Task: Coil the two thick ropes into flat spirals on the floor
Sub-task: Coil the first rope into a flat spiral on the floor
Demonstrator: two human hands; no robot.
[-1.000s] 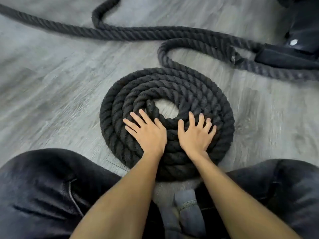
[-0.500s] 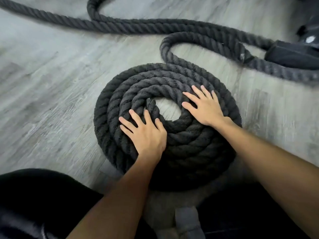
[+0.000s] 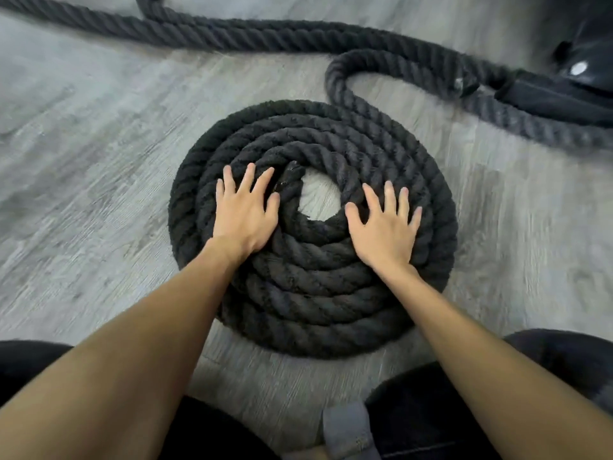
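Since half a second ago the right hand [image 3: 384,230] has slid from the far right of the thick black twisted rope coil [image 3: 311,293] to its near right side, and the left hand [image 3: 243,214] has shifted slightly outward, so the two palms now sit level with each other on either side of the open centre. Both hands lie flat, palms down, fingers spread apart, pressing on top of the turns and clasping nothing. Between the hands a small round patch of grey wood-grain floor [image 3: 83,194] shows through the middle of the spiral, and the frayed inner rope end [image 3: 290,175] stands just beside the left hand's fingertips. Beyond the right hand's fingers the outermost turn leaves the coil and runs on as a loose tail [image 3: 341,78] that bends in a loop toward the far right. Farther beyond both hands a second thick dark rope [image 3: 232,34] lies stretched across the floor, uncoiled. Past the loop on the right sits a dark, blurred object [image 3: 577,84] that I cannot identify. Nearer than the wrists, dark-trousered knees [image 3: 547,370] flank the coil.
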